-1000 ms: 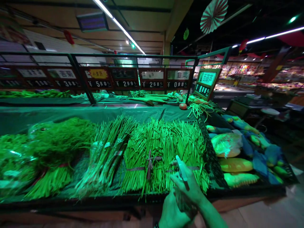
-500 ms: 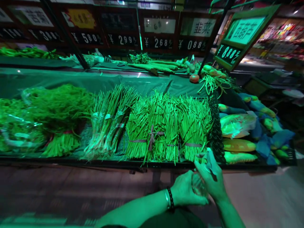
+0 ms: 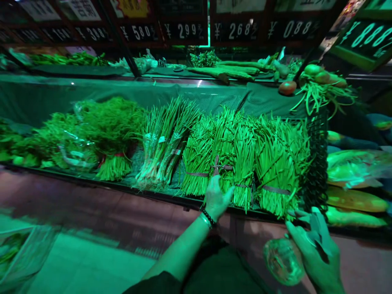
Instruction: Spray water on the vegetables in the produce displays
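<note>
My left hand (image 3: 217, 200), with a dark beaded bracelet and a pale bangle at the wrist, reaches to the front of the tied chive bundles (image 3: 225, 139). Its thumb is spread, and its fingertips are at the hanging end of a purple tie (image 3: 217, 163); whether they touch it I cannot tell. Low on the right, my right hand (image 3: 321, 253) is closed around a grey hand tool (image 3: 318, 226) that looks like scissors. Beside its fingers is a round, shiny, clear-looking roll (image 3: 284, 261), apparently held too. Another banded chive bundle (image 3: 280, 171) lies just beyond this hand.
Spring onions (image 3: 165, 151) and feathery greens (image 3: 113, 126) lie further left along the shelf. A black plastic divider (image 3: 317, 163) separates the chives from wrapped gourds (image 3: 355, 204) at right. Price signs (image 3: 186, 30) hang above. A crate (image 3: 21, 253) stands at lower left.
My left hand has left the round roll and moved left and forward to the chives. My right hand keeps the tool and roll. The view has turned left and moved closer.
</note>
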The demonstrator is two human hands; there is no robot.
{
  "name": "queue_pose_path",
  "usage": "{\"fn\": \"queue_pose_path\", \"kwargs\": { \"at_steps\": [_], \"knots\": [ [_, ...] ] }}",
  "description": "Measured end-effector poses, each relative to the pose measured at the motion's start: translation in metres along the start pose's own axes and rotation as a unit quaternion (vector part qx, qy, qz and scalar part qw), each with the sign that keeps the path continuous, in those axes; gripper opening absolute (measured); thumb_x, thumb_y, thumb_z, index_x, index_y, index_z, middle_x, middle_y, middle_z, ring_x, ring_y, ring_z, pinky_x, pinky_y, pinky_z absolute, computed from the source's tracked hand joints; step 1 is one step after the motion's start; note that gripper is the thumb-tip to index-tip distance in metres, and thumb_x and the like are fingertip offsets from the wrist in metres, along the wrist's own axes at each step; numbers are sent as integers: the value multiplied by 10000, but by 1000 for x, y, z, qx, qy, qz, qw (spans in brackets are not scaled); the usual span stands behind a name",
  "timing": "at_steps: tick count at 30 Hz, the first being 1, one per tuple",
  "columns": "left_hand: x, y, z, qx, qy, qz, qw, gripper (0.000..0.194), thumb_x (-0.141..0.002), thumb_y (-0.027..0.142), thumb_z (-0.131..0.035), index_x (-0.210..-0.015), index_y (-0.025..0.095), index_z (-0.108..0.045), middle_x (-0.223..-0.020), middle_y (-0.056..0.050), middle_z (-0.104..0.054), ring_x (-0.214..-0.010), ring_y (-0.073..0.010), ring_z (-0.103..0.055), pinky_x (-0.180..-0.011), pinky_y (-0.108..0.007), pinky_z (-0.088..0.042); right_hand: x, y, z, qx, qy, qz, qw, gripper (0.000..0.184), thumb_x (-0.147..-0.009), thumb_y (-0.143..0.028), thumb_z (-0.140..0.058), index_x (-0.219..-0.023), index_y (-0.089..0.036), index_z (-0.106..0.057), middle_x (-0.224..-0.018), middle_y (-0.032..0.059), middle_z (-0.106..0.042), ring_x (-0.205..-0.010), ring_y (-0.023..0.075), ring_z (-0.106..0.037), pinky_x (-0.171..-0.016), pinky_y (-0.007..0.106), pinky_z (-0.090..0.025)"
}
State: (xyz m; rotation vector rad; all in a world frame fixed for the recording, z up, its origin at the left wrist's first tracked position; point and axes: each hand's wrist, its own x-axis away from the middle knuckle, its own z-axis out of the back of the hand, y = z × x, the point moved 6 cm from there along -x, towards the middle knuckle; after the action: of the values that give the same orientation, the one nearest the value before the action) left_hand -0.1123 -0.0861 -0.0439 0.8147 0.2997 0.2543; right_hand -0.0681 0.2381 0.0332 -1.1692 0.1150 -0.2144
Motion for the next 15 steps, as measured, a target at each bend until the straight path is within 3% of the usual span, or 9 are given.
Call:
{"fn": "queue_pose_path", "kwargs": {
  "at_steps": [2,5,7,10,13,15],
  "knots": [
    [-23,-33,29,-47,92,60,993,753,-1025,477,-717,-1605,99,-420,-1701,-343,-499,-1643,-452,-481,-1347,-701,-410,1,-3,-4,5,2,19,1000,975,-891,-585,-892,-1708,-202,-522,-1345,134,-763,-755,185,-684,-611,271,-607],
    [-46,-67,46,-89,135,107,981,1042,-910,467,-854,-1680,49,-289,-1811,-402,-294,-1738,-543,-279,-1379,-777,-303,0,-6,-12,-4,-9,30,999,849,-882,-598,-885,-1583,-194,-625,-1311,138,-779,-807,219,-717,-566,272,-565],
    [-55,-85,44,-104,125,121,979,1108,-870,421,-883,-1698,36,-255,-1806,-423,-296,-1733,-568,-280,-1364,-801,-308,-2,-6,-18,-2,-26,23,999,765,-888,-600,-877,-1505,-203,-659,-1323,135,-779,-852,233,-742,-633,296,-596],
    [-64,-107,42,-114,102,126,980,1005,-922,322,-794,-1714,51,-239,-1796,-399,-355,-1731,-510,-333,-1370,-768,-339,-4,-10,-25,-3,-42,28,999,717,-901,-570,-874,-1480,-210,-653,-1365,139,-768,-867,232,-752,-744,343,-634],
    [-71,-123,52,-111,78,116,984,936,-950,289,-762,-1705,36,-271,-1769,-356,-434,-1704,-422,-422,-1405,-632,-387,-4,-15,-28,-19,-46,36,998,784,-896,-547,-885,-1549,-221,-600,-1376,138,-760,-808,205,-728,-730,344,-636],
    [-71,-121,61,-111,67,109,986,933,-945,297,-787,-1685,-2,-303,-1734,-361,-476,-1677,-428,-464,-1400,-600,-413,-3,-17,-29,-32,-50,29,998,794,-889,-562,-894,-1550,-233,-601,-1386,132,-756,-776,183,-705,-668,310,-615]
  ]
}}
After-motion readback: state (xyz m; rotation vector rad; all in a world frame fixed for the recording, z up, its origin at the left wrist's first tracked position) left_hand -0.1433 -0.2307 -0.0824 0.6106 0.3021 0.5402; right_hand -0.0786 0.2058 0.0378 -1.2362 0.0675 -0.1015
